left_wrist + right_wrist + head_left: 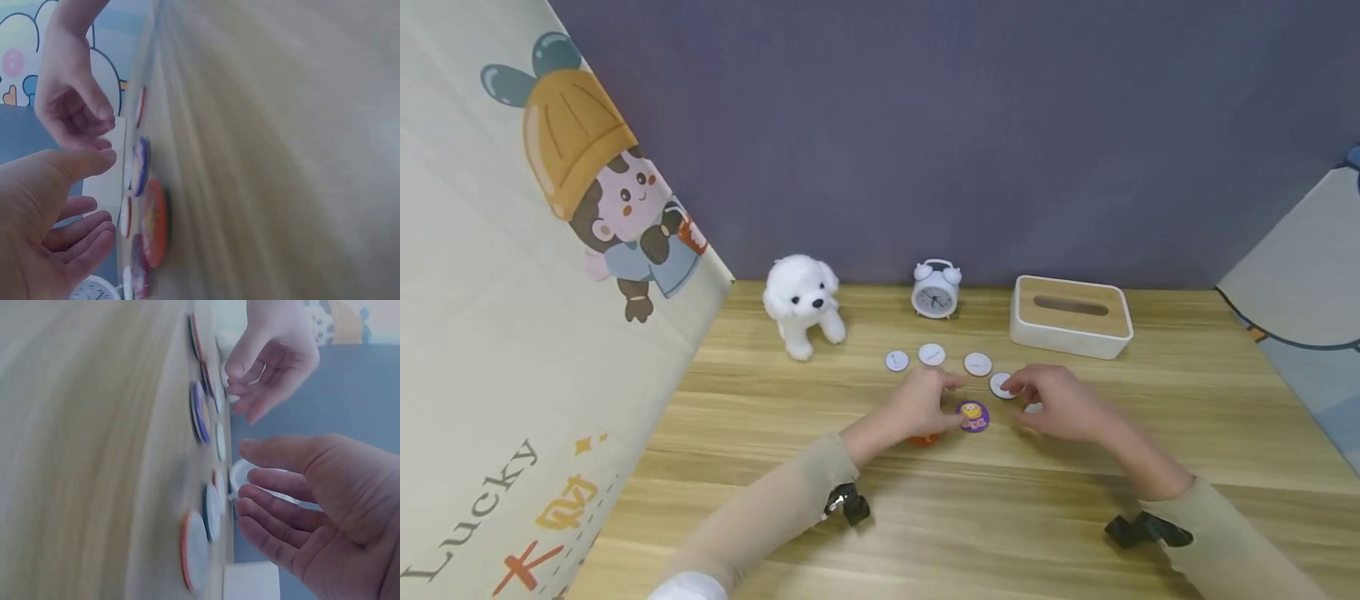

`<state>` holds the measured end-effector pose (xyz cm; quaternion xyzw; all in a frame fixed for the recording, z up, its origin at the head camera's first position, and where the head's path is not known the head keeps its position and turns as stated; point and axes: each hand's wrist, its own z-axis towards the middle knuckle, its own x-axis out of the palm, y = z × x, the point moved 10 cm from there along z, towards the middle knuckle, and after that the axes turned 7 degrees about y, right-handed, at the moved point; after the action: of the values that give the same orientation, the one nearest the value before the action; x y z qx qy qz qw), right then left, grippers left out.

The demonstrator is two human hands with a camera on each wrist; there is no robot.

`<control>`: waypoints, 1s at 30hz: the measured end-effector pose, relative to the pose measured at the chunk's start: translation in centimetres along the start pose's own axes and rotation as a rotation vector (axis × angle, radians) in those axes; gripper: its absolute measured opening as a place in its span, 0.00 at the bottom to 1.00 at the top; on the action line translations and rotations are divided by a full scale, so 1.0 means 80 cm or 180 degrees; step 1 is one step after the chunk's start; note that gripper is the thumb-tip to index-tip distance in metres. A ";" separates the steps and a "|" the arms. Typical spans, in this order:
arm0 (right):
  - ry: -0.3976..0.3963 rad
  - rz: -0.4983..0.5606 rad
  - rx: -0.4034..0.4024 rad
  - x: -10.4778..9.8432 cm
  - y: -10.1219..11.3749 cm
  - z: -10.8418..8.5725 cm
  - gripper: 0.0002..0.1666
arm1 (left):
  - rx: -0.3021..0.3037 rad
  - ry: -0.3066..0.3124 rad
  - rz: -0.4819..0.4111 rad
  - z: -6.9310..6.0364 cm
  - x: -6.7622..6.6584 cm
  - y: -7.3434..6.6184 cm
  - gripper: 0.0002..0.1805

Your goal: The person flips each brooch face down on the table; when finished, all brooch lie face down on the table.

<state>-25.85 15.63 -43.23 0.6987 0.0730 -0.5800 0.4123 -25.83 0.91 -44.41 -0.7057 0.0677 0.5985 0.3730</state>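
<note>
My left hand (917, 404) hovers over the table with loosely bent fingers. Its thumb is near a purple badge-like disc (973, 416) with a yellow picture, and an orange disc (924, 439) is partly hidden below. In the left wrist view, nothing sits between that hand's thumb and fingers. Opposite, my right hand (1060, 404) is just above two white-faced discs, one at its fingertips (1002, 385) and another half covered disc (1033, 408). The right wrist view shows this hand (325, 500) empty, its fingers apart from the discs.
Behind the hands lie more white-faced discs (932, 354). Along the back of the wooden table (985, 533) stand a white plush dog (805, 307), a white alarm clock (936, 290) and a tissue box (1070, 317) with a wooden lid. A dark wall (955, 142) rises behind.
</note>
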 end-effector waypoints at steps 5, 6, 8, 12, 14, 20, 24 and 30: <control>0.0046 -0.0043 -0.0115 0.020 0.019 0.014 0.17 | 0.0181 -0.0020 0.0029 -0.007 0.013 -0.004 0.23; 0.0047 -0.0061 -0.0149 0.024 0.023 0.016 0.17 | 0.0205 -0.0012 0.0079 -0.007 0.017 -0.005 0.23; 0.0046 -0.0098 -0.0180 0.031 0.030 0.019 0.17 | 0.0207 0.0016 0.0157 -0.006 0.025 -0.005 0.23; 0.0014 -0.0203 -0.0176 0.038 0.036 0.021 0.20 | 0.0172 0.0013 0.0325 -0.001 0.030 -0.007 0.22; 0.0019 -0.0215 -0.0160 0.043 0.037 0.023 0.21 | 0.0158 0.0016 0.0377 -0.001 0.031 -0.007 0.20; -0.0070 0.0111 -0.0096 0.046 0.027 0.024 0.19 | 0.0174 0.0017 0.0368 0.002 0.029 -0.010 0.17; -0.0290 0.0416 -0.0053 0.035 0.017 0.022 0.18 | 0.0154 -0.0097 -0.0145 0.003 0.024 -0.003 0.17; -0.0557 0.0521 0.0057 0.012 0.009 0.015 0.15 | 0.0138 -0.0483 -0.1237 0.001 0.001 0.006 0.16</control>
<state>-26.05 14.04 -43.67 0.6527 -0.0258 -0.6039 0.4568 -26.15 0.68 -44.70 -0.6502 -0.0851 0.5651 0.5007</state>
